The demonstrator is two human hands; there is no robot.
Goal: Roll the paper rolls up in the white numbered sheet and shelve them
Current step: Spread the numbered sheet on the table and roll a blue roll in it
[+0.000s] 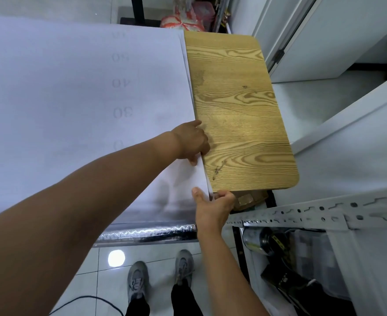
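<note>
A large white numbered sheet (74,92) lies flat over most of the wooden table (240,115), with faint mirrored numbers showing through down its middle. My left hand (191,140) presses on the sheet's right edge, fingers curled over it. My right hand (213,204) pinches the sheet's near right corner at the table's front edge. A silvery, crinkled roll (147,231) lies along the table's near edge, below the sheet. No other paper rolls are visible.
A grey perforated metal shelf rail (302,215) runs to the right at hand height, with dark items and a can (256,240) stored below. White cabinet doors (325,42) stand to the far right. Red-patterned bags (185,19) sit behind the table. My shoes (160,277) stand on tile.
</note>
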